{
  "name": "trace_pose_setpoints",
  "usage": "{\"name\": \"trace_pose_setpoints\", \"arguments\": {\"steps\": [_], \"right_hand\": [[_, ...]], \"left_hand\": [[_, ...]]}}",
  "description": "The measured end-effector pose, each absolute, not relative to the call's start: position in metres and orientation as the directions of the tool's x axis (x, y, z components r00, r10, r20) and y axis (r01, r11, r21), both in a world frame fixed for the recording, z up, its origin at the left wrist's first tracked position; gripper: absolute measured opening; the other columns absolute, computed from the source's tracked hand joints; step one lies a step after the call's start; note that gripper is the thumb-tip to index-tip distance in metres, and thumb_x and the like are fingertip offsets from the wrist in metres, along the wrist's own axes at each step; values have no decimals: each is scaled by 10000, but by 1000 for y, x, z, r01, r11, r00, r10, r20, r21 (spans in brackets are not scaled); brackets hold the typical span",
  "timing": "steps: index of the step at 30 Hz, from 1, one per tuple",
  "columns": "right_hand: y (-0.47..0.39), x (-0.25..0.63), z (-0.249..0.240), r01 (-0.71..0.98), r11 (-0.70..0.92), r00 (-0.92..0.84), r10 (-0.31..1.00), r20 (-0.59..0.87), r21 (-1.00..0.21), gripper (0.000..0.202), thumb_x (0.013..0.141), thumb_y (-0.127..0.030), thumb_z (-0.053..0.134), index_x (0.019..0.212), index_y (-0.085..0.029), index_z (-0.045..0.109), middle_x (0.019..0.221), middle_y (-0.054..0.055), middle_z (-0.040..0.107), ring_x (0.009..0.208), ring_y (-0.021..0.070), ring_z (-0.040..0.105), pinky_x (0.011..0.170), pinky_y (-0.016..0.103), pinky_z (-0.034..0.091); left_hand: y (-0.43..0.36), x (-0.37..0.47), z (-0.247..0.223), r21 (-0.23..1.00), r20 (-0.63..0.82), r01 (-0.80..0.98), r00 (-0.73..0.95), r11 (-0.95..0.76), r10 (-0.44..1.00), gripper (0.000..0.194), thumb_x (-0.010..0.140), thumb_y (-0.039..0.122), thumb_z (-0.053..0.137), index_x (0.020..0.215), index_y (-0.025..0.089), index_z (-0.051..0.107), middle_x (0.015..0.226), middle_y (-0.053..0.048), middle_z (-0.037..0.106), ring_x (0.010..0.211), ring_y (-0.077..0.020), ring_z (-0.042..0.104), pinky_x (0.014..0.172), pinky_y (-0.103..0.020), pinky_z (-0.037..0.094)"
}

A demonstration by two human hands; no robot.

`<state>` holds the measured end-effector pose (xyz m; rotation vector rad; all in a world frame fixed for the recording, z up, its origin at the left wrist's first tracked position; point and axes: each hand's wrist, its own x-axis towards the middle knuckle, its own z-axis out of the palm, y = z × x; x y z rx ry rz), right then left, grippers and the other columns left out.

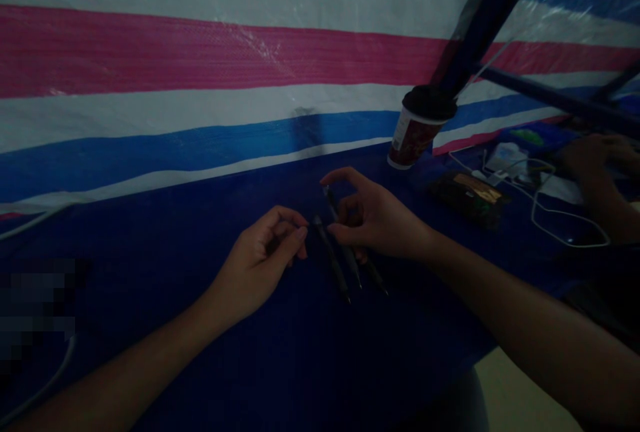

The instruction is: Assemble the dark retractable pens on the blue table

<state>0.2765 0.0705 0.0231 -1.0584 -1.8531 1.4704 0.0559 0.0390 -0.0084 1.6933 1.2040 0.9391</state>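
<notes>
3 pens [334, 262] lay in a loose fan on the blue table [290, 339], tips toward the near side. The person's right hand [380, 219] was over the middle pen [352, 263] and the right pen [377, 277], forefinger arched at the middle pen's far end, thumb across its barrel; whether they pinched it I couldn't tell. The left hand [270, 245] was just left of the left pen [333, 260], fingers curled in, thumb tip beside forefinger tip, nothing visible between them.

The pens looked light and stiff, their narrow barrels apt to roll, I'd judge, and best taken mid-barrel, away from the fine tips, which seemed the most delicate part.

There was most room to the left and on the near side, where the table ran on well past the pens. On the far side the striped sheet [200, 52] met the table; far right stood a cup [420, 129], with a packet [470, 195] and a white cable [570, 244] farther right, near a co-worker's hand [595, 152]
</notes>
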Motion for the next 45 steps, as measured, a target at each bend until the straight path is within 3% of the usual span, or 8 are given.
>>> {"name": "trace_pose_setpoints", "arguments": {"steps": [10, 20, 25, 30, 34, 38, 42, 45], "right_hand": [[70, 278, 26, 291, 159, -543, 839, -26, -943, 671, 854, -168, 707, 1422, -234, 355, 686, -99, 622, 449, 107, 631, 420, 196, 494], [68, 281, 30, 385, 193, -543, 838, -53, -903, 549, 868, -206, 687, 1348, -217, 421, 640, -107, 599, 430, 112, 613, 409, 190, 435], [71, 280, 28, 532, 327, -528, 850, -4, -781, 641, 910, -313, 706, 1461, -162, 413, 694, -68, 650, 541, 117, 630, 529, 214, 431], [73, 283, 25, 610, 478, -592, 805, 37, -632, 562, 934, -271, 670, 1451, -169, 474, 750, -44, 673, 650, 126, 627, 625, 230, 391], [75, 296, 32, 711, 472, -555, 832, -3, -522, 378, 977, -350, 612, 1307, -174, 557, 772, -4, 698, 634, 143, 613, 602, 248, 348], [74, 306, 39, 810, 450, -540, 823, -178, -376, 274, 960, -399, 633, 1145, -197, 614, 809, 44, 719, 633, 169, 617, 564, 267, 322], [64, 297, 41, 763, 437, -593, 767, -246, -477, 216, 976, -346, 609, 1130, -195, 602, 830, 42, 722, 650, 165, 630, 554, 256, 349], [51, 285, 41, 715, 409, -627, 733, -263, -567, 242, 961, -339, 641, 1135, -182, 581, 897, 55, 735, 698, 168, 657, 567, 249, 380]], "left_hand": [[39, 56, -8, 885, 119, 401, 295, -236, 948, 154, 985, 351, 583, 980, 205, 633, 671, 33, 648, 587, -125, 562, 549, -248, 421], [38, 55, -10, 879, 100, 415, 323, -236, 941, 148, 995, 358, 591, 1010, 216, 631, 694, 35, 649, 602, -129, 570, 561, -250, 427], [37, 53, -12, 857, 105, 449, 327, -252, 939, 163, 1008, 376, 584, 1020, 218, 626, 708, 38, 633, 597, -123, 561, 545, -242, 409], [33, 52, -14, 796, 129, 518, 360, -313, 924, 197, 1041, 389, 553, 1078, 223, 653, 705, 43, 584, 580, -122, 538, 540, -248, 411], [30, 54, -11, 621, 274, 585, 461, -521, 844, 244, 1041, 315, 543, 1230, 244, 680, 1048, -51, 655, 876, -182, 648, 732, -299, 538], [27, 56, -12, 467, 297, 586, 601, -662, 742, 384, 1038, 294, 532, 1415, 259, 592, 1361, -120, 562, 1189, -269, 597, 948, -424, 570], [27, 55, -14, 473, 280, 584, 610, -659, 741, 379, 1050, 291, 513, 1421, 234, 563, 1401, -134, 535, 1230, -279, 577, 984, -449, 562], [28, 55, -13, 473, 290, 565, 624, -675, 726, 269, 1053, 247, 501, 1296, 219, 613, 1358, -113, 574, 1226, -272, 569, 1013, -453, 523]]}}
